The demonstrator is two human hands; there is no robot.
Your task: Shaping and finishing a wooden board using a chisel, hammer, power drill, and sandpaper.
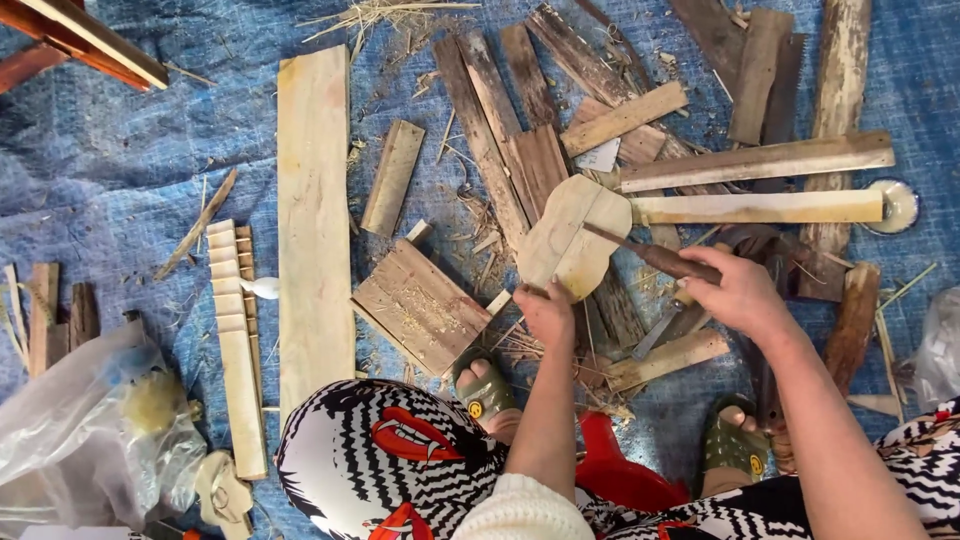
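left hand: we see it closed on the near edge of the pale shaped board, fingers curled over the rim, pinning it in place.
right hand: wrapped tight round the dark wooden handle of a chisel; we cannot see the fingertips themselves.
chisel: lies aslant, its blade end touching the shaped board's right half, near the middle.
shaped board: light wood with a curved outline, resting on dark weathered slats, just beyond our left foot in a green sandal.
edges: the board's far edge meets two pale battens that run off to the right; its left edge overhangs the slats.
second tool: a metal-bladed one lies under the right hand, beside a short offcut.
open room: blue tarp shows bare to the far left; a long pale plank stands between it and the work. round the board we find scraps and shavings close on every side.
near left: a notched strip and a clear plastic bag.
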